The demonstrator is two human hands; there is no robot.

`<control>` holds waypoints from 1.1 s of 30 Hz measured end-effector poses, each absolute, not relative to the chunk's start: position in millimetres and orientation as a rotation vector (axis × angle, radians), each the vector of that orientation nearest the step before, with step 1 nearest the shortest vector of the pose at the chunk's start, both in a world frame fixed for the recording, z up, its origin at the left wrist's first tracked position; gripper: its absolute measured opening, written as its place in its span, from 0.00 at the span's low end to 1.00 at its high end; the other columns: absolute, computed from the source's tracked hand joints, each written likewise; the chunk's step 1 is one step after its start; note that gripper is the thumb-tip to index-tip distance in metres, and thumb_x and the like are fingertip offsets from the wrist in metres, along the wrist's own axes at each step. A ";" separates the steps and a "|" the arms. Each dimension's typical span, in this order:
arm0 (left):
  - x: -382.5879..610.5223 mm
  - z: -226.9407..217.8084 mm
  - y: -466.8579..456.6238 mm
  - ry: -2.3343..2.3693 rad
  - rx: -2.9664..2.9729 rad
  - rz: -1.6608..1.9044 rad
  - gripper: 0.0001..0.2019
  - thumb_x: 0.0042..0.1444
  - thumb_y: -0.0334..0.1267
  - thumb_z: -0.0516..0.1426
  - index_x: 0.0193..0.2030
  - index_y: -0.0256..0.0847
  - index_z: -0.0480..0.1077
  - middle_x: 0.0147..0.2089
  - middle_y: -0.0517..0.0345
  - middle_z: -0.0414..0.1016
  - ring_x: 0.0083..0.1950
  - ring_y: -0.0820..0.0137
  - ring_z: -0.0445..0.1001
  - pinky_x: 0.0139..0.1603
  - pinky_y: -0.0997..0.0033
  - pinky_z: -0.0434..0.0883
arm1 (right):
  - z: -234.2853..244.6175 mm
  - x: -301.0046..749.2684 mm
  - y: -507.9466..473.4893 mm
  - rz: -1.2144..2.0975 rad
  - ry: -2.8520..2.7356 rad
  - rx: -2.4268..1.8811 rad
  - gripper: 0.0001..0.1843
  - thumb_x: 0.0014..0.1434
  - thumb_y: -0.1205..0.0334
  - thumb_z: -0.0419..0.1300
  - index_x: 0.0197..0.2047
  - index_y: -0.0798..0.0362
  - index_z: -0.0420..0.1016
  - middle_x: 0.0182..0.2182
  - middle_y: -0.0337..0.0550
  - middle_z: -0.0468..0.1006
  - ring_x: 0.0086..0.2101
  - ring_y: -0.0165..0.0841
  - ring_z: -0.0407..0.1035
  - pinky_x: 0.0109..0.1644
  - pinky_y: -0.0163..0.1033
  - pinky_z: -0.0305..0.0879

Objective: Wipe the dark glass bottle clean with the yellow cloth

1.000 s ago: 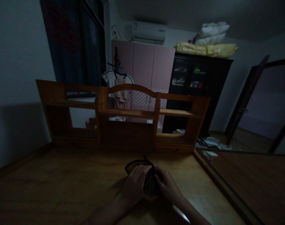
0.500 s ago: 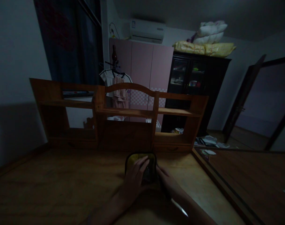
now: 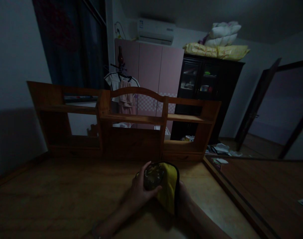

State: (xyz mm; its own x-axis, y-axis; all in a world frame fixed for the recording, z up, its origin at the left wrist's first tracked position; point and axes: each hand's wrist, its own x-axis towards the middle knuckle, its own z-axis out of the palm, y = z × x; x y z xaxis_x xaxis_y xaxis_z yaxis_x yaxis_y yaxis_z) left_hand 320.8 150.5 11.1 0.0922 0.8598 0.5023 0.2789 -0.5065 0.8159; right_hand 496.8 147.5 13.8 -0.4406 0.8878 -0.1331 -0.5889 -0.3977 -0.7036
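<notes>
My left hand (image 3: pixel 140 189) is curled round a round, shiny, see-through dish (image 3: pixel 153 176), thumb at the near side and fingers on the left rim. It looks like glass, but the room is dim and its exact kind is unclear. Against the dish's right side lies a yellow cloth (image 3: pixel 170 186) with black edging, folded upright over it. My right hand (image 3: pixel 185 199) grips this cloth from behind its right edge; most of its fingers are hidden by it. Both things are just above the wooden desktop (image 3: pixel 74 196), close to my body.
A wooden shelf unit (image 3: pixel 131 118) runs along the desk's far side. To the right, a raised edge (image 3: pixel 228 189) borders another brown wooden surface (image 3: pixel 261 186). Farther back are hanging clothes (image 3: pixel 126 91), a pink wardrobe (image 3: pixel 148 66) and a dark cabinet (image 3: pixel 223 89).
The cloth has turned from facing me to standing folded at the right. My left hand has gone from lying over it to clasping the dish, which now shows clearly.
</notes>
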 end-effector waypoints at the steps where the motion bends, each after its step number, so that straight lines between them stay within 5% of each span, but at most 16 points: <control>1: 320.9 10.2 152.7 1.104 1.850 1.440 0.41 0.46 0.39 0.68 0.66 0.48 0.55 0.62 0.49 0.67 0.61 0.57 0.69 0.61 0.54 0.68 | 14.1 496.4 147.3 1.947 -0.708 -0.641 0.19 0.54 0.54 0.59 0.41 0.62 0.79 0.34 0.51 0.84 0.38 0.42 0.78 0.46 0.42 0.72; 5: 322.1 4.6 158.1 1.001 1.969 1.449 0.41 0.44 0.37 0.69 0.64 0.44 0.56 0.63 0.47 0.66 0.61 0.56 0.69 0.59 0.54 0.69 | 21.8 496.3 143.2 1.770 -0.840 -0.699 0.18 0.54 0.58 0.62 0.46 0.57 0.77 0.40 0.48 0.83 0.42 0.41 0.76 0.48 0.41 0.70; 10: 320.4 -5.3 153.0 0.956 2.309 1.358 0.42 0.44 0.39 0.69 0.64 0.45 0.54 0.64 0.47 0.64 0.64 0.54 0.65 0.63 0.50 0.65 | 33.4 498.9 136.4 1.616 -1.110 -0.687 0.29 0.51 0.58 0.67 0.56 0.46 0.69 0.48 0.42 0.79 0.46 0.40 0.74 0.52 0.44 0.68; 18: 313.2 -6.3 150.6 1.121 2.508 1.413 0.49 0.35 0.54 0.71 0.61 0.41 0.54 0.60 0.41 0.66 0.64 0.47 0.62 0.61 0.42 0.65 | 17.7 495.7 138.0 1.782 -1.087 -0.822 0.29 0.59 0.39 0.57 0.47 0.57 0.77 0.42 0.51 0.82 0.47 0.44 0.74 0.55 0.46 0.68; 25: 315.2 1.7 151.3 1.135 2.605 1.566 0.44 0.39 0.57 0.67 0.59 0.38 0.58 0.54 0.42 0.68 0.57 0.48 0.68 0.58 0.42 0.66 | 28.7 501.5 136.7 1.717 -1.146 -0.772 0.27 0.59 0.50 0.62 0.59 0.49 0.69 0.47 0.43 0.80 0.49 0.41 0.73 0.54 0.42 0.68; 33: 313.2 5.9 152.0 1.282 2.394 1.450 0.30 0.48 0.53 0.63 0.55 0.39 0.63 0.50 0.45 0.69 0.51 0.53 0.70 0.53 0.49 0.70 | 31.7 500.2 130.3 1.721 -1.235 -0.692 0.45 0.46 0.56 0.72 0.65 0.43 0.59 0.54 0.43 0.75 0.49 0.41 0.73 0.52 0.45 0.68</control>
State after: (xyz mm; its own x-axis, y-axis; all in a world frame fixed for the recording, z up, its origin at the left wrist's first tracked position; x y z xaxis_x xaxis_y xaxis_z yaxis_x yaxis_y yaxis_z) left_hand 313.2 152.0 5.9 0.2102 0.6766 0.7057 0.6171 -0.6517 0.4410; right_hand 500.2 130.3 31.7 -0.4562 0.8884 0.0520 -0.3339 -0.1167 -0.9353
